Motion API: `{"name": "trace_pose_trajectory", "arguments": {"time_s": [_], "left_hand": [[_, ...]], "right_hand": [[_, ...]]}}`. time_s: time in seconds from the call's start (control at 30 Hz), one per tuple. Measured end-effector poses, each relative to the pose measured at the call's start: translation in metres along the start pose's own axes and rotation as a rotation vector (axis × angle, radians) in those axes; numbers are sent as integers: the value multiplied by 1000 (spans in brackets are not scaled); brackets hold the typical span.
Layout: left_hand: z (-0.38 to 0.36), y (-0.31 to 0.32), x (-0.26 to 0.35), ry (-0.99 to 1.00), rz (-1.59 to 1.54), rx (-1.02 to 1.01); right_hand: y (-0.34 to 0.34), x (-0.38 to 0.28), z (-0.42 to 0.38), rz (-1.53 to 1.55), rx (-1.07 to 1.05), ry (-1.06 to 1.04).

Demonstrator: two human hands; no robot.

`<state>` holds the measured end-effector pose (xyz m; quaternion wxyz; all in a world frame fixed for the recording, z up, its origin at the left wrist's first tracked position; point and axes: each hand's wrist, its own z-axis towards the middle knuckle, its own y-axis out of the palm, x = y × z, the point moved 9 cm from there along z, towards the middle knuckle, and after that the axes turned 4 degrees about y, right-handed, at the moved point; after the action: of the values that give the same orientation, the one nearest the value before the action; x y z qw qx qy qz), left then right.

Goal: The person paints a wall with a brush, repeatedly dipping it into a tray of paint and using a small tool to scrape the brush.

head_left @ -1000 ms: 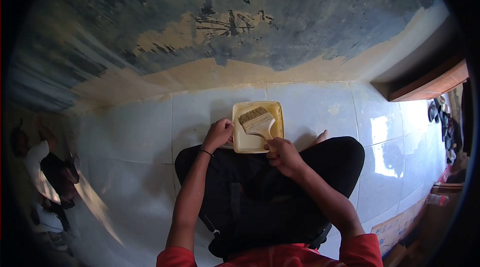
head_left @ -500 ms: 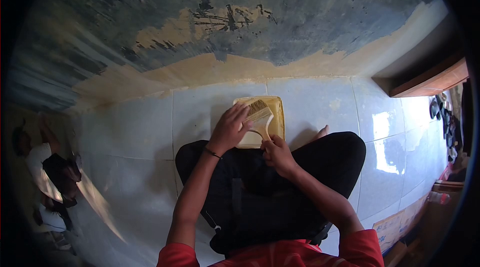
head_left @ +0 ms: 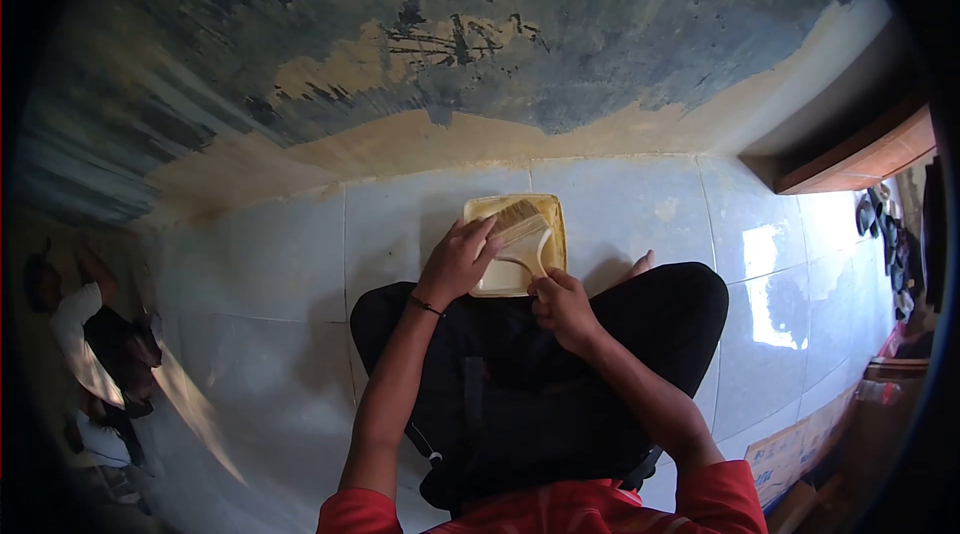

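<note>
My right hand point(head_left: 563, 308) is closed around the handle of a wide paintbrush point(head_left: 519, 226), whose bristles point up and to the left. My left hand point(head_left: 457, 262) is beside the brush head, its fingers stretched out and touching the near left edge; whether they pinch it is not clear. Beneath the brush is a squarish, pale yellow plastic tub point(head_left: 561, 249) with cream-coloured liquid point(head_left: 503, 279) in it. The tub rests on the tiled floor in front of my crossed legs.
Ahead rises a wall point(head_left: 600, 54) with patchy dark and beige paint. Two people point(head_left: 85, 334) are at the far left. A wooden ledge point(head_left: 860, 159), shoes point(head_left: 875, 219) and a cardboard box point(head_left: 800, 449) lie to the right.
The brush has turned slightly and its handle end has shifted a little to the right with my right hand. My left fingers have slid off the bristles' face toward the brush's left edge.
</note>
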<state>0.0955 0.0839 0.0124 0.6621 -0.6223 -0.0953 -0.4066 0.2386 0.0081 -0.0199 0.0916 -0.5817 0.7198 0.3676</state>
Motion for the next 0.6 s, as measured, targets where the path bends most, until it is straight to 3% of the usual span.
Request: {"name": "trace_pose_trajectory", "arguments": {"time_s": [0.07, 0.13, 0.27, 0.53, 0.6], "left_hand": [[-2, -6, -10, -11, -7, 42], [-7, -17, -35, -196, -16, 98], [-14, -32, -59, -338, -175, 179], [-13, -37, -52, -337, -239, 208], [-13, -35, -53, -445, -286, 149]], "right_hand": [[-4, -1, 2, 66, 22, 1], [-13, 6, 10, 104, 19, 32], [-15, 18, 20, 129, 13, 75], [-15, 16, 27, 192, 51, 93], [-14, 16, 29, 224, 47, 118]]}}
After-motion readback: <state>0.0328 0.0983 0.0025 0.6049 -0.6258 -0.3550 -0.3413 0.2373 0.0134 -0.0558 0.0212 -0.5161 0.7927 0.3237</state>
